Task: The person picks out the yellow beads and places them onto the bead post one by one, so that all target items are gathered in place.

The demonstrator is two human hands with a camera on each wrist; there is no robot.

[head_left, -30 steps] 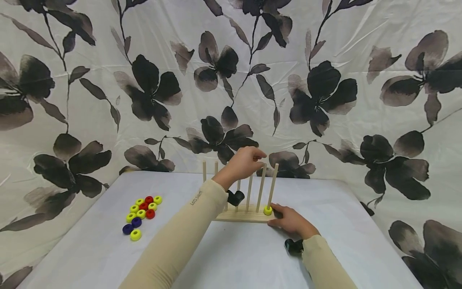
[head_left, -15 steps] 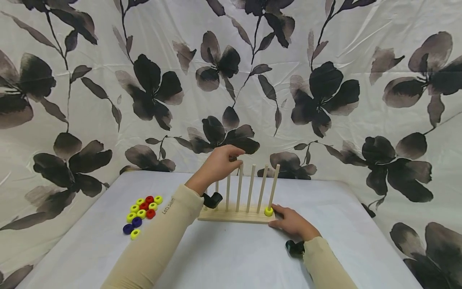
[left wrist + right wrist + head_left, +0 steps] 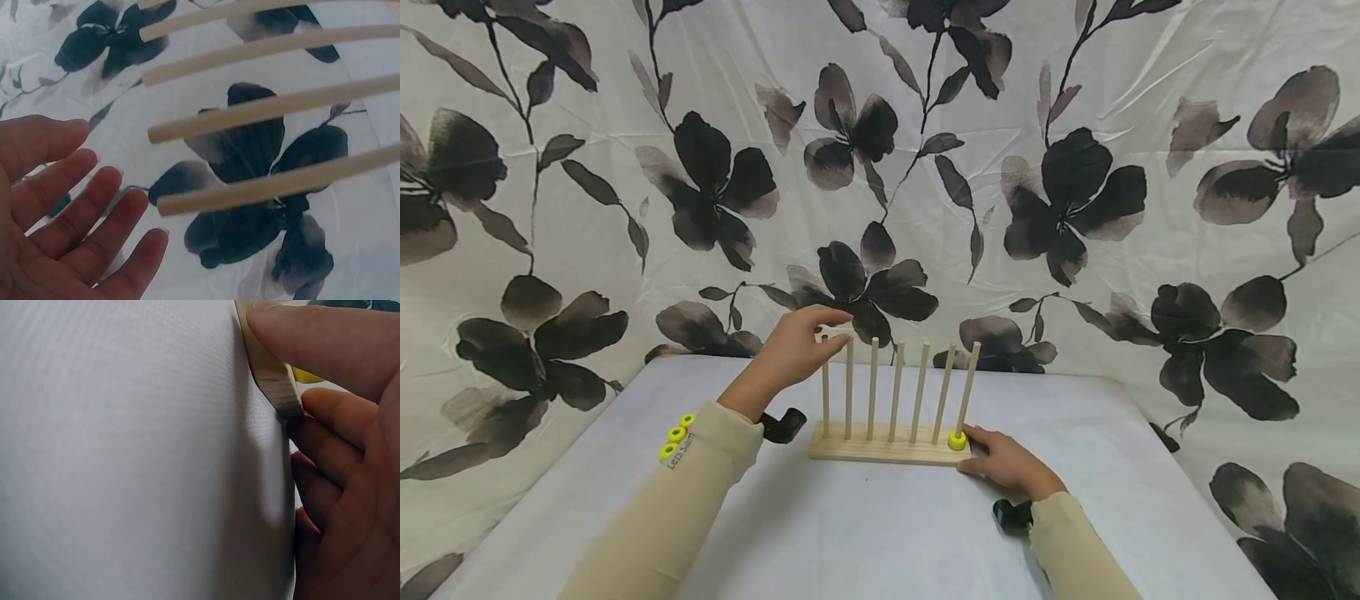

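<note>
A wooden peg stand (image 3: pixel 880 451) with several upright dowels rests on the table. Around the foot of its rightmost dowel sits a yellow ring (image 3: pixel 957 442); whether a second lies under it I cannot tell. My left hand (image 3: pixel 792 343) is raised by the tops of the leftmost dowels; its fingers are spread and hold nothing in the left wrist view, beside the dowel tips (image 3: pixel 164 206). At the stand's right end, my right hand (image 3: pixel 1009 461) grips the base. The right wrist view has the thumb (image 3: pixel 325 344) on the base's edge (image 3: pixel 272 378) and fingers round its end.
Yellow rings (image 3: pixel 677 434) lie at the table's left side, partly covered by my left sleeve (image 3: pixel 677 500). A white cloth covers the table (image 3: pixel 865 533). Behind it hangs a floral curtain (image 3: pixel 955 242). Each wrist carries a black camera (image 3: pixel 784 426).
My left hand has moved leftward along the dowel tops, from the right part of the stand to its left end. Its sleeve now hides most loose rings. My right hand has stayed put.
</note>
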